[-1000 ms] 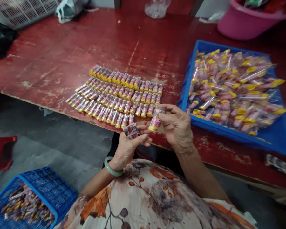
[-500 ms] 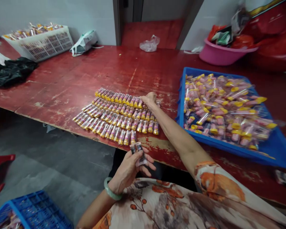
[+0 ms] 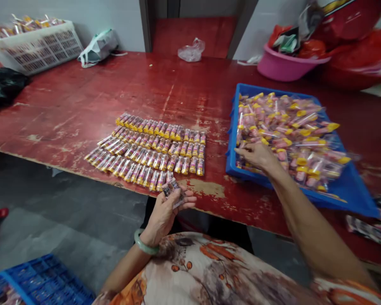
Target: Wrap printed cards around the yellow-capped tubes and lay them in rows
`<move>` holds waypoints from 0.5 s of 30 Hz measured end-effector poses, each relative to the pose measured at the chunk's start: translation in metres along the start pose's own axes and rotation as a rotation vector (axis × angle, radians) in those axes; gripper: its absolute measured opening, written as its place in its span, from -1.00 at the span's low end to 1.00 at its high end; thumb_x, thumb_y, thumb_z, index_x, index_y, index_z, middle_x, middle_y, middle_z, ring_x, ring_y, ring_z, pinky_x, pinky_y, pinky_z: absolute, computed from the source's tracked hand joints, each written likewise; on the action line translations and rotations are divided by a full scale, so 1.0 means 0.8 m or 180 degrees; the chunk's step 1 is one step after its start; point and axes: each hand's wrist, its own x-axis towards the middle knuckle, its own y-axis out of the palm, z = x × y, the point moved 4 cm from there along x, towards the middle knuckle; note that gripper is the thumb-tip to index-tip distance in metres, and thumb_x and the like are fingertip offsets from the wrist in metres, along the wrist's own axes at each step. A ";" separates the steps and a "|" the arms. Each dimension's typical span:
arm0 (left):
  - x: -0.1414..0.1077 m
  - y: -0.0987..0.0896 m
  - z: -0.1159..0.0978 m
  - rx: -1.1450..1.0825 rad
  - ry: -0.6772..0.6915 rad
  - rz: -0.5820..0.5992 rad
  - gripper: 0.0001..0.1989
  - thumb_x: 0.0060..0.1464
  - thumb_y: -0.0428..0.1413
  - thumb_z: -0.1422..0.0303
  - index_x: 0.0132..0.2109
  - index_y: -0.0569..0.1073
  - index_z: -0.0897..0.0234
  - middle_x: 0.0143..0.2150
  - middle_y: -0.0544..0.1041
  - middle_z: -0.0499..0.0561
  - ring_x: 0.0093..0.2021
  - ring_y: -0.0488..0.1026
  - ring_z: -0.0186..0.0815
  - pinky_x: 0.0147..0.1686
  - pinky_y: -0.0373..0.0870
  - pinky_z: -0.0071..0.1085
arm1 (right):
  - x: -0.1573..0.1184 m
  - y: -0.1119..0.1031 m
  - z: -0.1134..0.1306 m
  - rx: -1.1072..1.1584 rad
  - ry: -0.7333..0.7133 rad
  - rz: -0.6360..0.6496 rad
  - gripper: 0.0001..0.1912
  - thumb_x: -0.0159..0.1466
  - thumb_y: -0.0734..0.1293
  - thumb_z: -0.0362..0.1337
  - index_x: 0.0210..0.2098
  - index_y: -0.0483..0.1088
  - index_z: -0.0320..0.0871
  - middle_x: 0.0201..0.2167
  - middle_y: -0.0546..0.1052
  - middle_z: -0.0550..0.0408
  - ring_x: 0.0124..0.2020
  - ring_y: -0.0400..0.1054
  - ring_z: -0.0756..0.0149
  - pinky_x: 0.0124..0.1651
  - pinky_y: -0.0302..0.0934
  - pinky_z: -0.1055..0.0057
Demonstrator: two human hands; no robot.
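My left hand (image 3: pixel 168 212) is closed around a small stack of printed cards (image 3: pixel 174 194), thumb on top and the other fingers stretched beneath. It is just in front of the table's near edge. My right hand (image 3: pixel 257 156) reaches over the left side of a blue tray (image 3: pixel 233 159), fingers outstretched and apart, with nothing visible in them. In the tray lies a loose heap of clear-wrapped pink tubes with yellow ends (image 3: pixel 282 123). To the left, similar small tubes (image 3: pixel 155 144) lie side by side in several curved rows on the red table (image 3: pixel 139 89).
A white basket (image 3: pixel 47 46) of wrapped tubes stands back left, near a black bag (image 3: pixel 4 87). A clear plastic bag (image 3: pixel 192 50) and a pink basin (image 3: pixel 285 65) are at the back. A blue crate (image 3: pixel 47 279) sits below, lower left.
My right hand has moved from the far row of tubes rightward to the blue tray. Several tubes now show at that row's right end. The left hand keeps its cards.
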 end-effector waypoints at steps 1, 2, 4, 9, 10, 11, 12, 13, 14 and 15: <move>0.002 0.003 0.001 0.0038 0.0024 0.0010 -0.69 0.01 0.28 0.25 -0.19 0.51 0.42 -0.26 0.62 0.18 -0.28 0.60 -0.19 -0.23 0.55 -0.31 | 0.000 -0.004 -0.012 -0.0004 0.0101 0.0140 -0.74 -0.07 0.51 -0.47 -0.70 0.39 -0.11 -0.78 0.28 0.21 -0.61 0.16 0.41 -0.55 -0.05 0.46; 0.003 0.005 0.002 0.0085 0.0077 0.0001 -0.69 -0.02 0.29 0.26 -0.20 0.51 0.42 -0.26 0.63 0.17 -0.30 0.60 -0.20 -0.24 0.55 -0.33 | 0.000 -0.004 -0.022 -0.0013 0.0207 0.0271 -0.79 -0.06 0.51 -0.45 -0.66 0.44 -0.11 -0.75 0.33 0.21 -0.63 0.16 0.43 -0.57 -0.05 0.47; 0.005 0.007 0.001 0.0161 0.0239 -0.0094 -0.69 -0.06 0.32 0.28 -0.23 0.52 0.41 -0.29 0.63 0.14 -0.33 0.60 -0.24 -0.28 0.55 -0.37 | -0.002 0.002 -0.036 0.0040 0.0392 0.0471 -0.87 -0.03 0.51 -0.41 -0.56 0.50 -0.11 -0.68 0.42 0.19 -0.65 0.19 0.44 -0.60 -0.03 0.47; 0.004 0.001 -0.004 0.0233 0.0516 -0.0478 -0.68 -0.16 0.38 0.33 -0.27 0.51 0.38 -0.39 0.61 0.02 -0.41 0.58 -0.30 -0.38 0.54 -0.42 | -0.008 0.014 -0.058 0.0429 0.0764 0.0629 -0.82 -0.03 0.51 -0.29 -0.40 0.55 -0.15 -0.67 0.45 0.14 -0.71 0.22 0.41 -0.66 0.04 0.44; 0.004 0.001 -0.005 0.0259 0.0483 -0.0481 -0.69 -0.16 0.37 0.31 -0.27 0.51 0.40 -0.39 0.61 0.04 -0.40 0.58 -0.29 -0.38 0.54 -0.42 | -0.009 0.012 -0.060 0.0515 0.0806 0.0539 -0.78 -0.08 0.53 -0.30 -0.40 0.55 -0.15 -0.66 0.47 0.13 -0.70 0.25 0.38 -0.65 0.08 0.42; 0.002 0.002 -0.005 0.0277 0.0432 -0.0457 -0.69 -0.14 0.36 0.29 -0.28 0.51 0.41 -0.37 0.61 0.06 -0.39 0.58 -0.28 -0.37 0.54 -0.41 | -0.011 0.008 -0.060 0.0590 0.0821 0.0396 -0.75 -0.14 0.54 -0.31 -0.42 0.54 -0.15 -0.64 0.48 0.12 -0.68 0.27 0.36 -0.64 0.10 0.41; 0.001 0.003 -0.006 0.0280 0.0372 -0.0419 -0.68 -0.12 0.35 0.27 -0.28 0.52 0.42 -0.36 0.62 0.09 -0.37 0.59 -0.26 -0.35 0.54 -0.40 | -0.014 0.003 -0.057 0.0651 0.0809 0.0214 -0.74 -0.18 0.55 -0.33 -0.45 0.53 -0.13 -0.64 0.48 0.13 -0.68 0.26 0.36 -0.65 0.09 0.40; 0.000 0.005 -0.007 0.0268 0.0319 -0.0383 -0.68 -0.10 0.34 0.25 -0.27 0.52 0.43 -0.35 0.62 0.12 -0.36 0.59 -0.25 -0.33 0.54 -0.39 | -0.020 -0.002 -0.051 0.0696 0.0771 0.0014 -0.76 -0.18 0.55 -0.33 -0.48 0.51 -0.10 -0.64 0.47 0.16 -0.69 0.22 0.39 -0.65 0.06 0.41; -0.002 0.006 -0.007 0.0245 0.0286 -0.0362 -0.67 -0.09 0.33 0.24 -0.26 0.53 0.44 -0.34 0.62 0.13 -0.36 0.59 -0.25 -0.32 0.55 -0.38 | -0.028 -0.007 -0.042 0.0763 0.0681 -0.0180 -0.80 -0.15 0.54 -0.32 -0.51 0.50 -0.07 -0.64 0.45 0.19 -0.70 0.16 0.42 -0.66 0.01 0.42; -0.003 0.007 -0.008 0.0226 0.0276 -0.0348 -0.67 -0.09 0.33 0.24 -0.26 0.53 0.44 -0.34 0.63 0.14 -0.37 0.59 -0.25 -0.32 0.55 -0.38 | -0.039 -0.011 -0.029 0.0885 0.0536 -0.0356 -0.83 -0.11 0.52 -0.31 -0.52 0.49 -0.03 -0.65 0.42 0.21 -0.70 0.10 0.44 -0.67 -0.05 0.42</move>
